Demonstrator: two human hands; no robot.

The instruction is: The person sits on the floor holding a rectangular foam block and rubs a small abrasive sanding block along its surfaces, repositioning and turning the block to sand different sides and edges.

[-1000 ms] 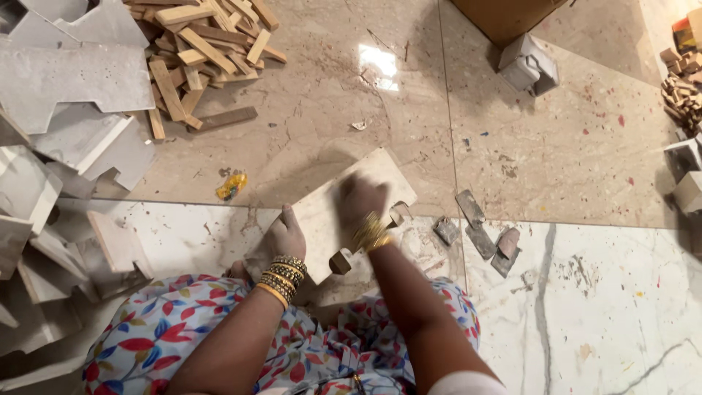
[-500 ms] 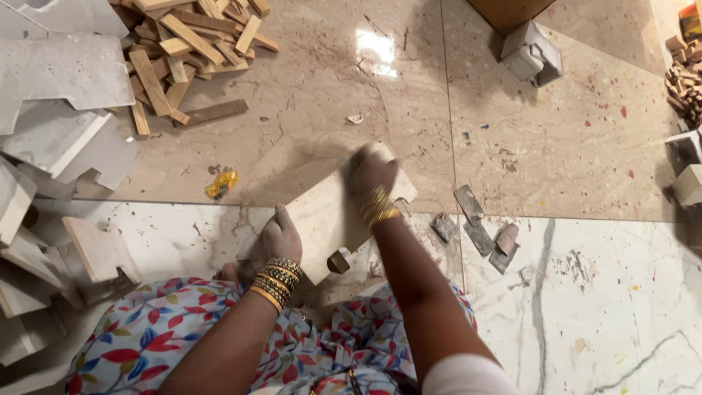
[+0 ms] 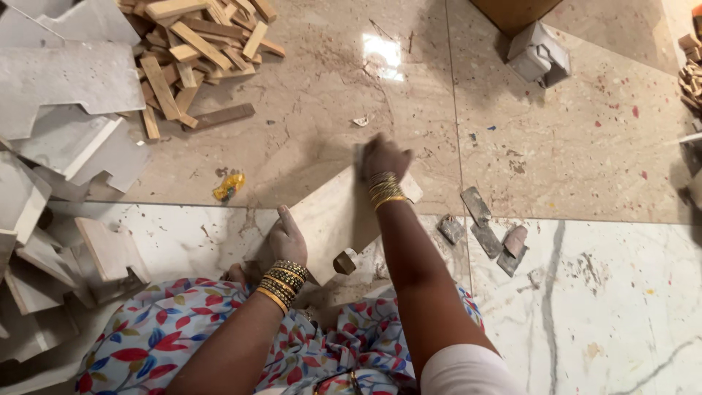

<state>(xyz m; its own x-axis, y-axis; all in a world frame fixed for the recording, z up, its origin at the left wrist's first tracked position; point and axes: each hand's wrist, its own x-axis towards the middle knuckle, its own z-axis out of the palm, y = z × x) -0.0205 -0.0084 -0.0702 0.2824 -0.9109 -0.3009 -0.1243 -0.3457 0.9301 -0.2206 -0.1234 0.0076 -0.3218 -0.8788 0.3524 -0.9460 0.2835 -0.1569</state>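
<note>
A pale beige stone tile piece (image 3: 338,219) lies flat on the floor in front of my knees. My left hand (image 3: 285,240) presses down on its near left edge, fingers together, thumb raised. My right hand (image 3: 383,156) is stretched out over the tile's far corner, fingers curled down on it; whether something is under the palm is hidden. Both wrists wear stacks of gold bangles. A small round brownish object (image 3: 344,261) sits at the tile's near edge.
Cut grey and white tile pieces (image 3: 66,117) are stacked at the left. A heap of wooden strips (image 3: 191,51) lies at top left. A yellow wrapper (image 3: 228,186), several small stone blocks (image 3: 488,230) and a grey box (image 3: 537,55) lie around.
My right hand has slid away from me along the tile, from its middle to the far corner. My left hand has stayed on the near edge.
</note>
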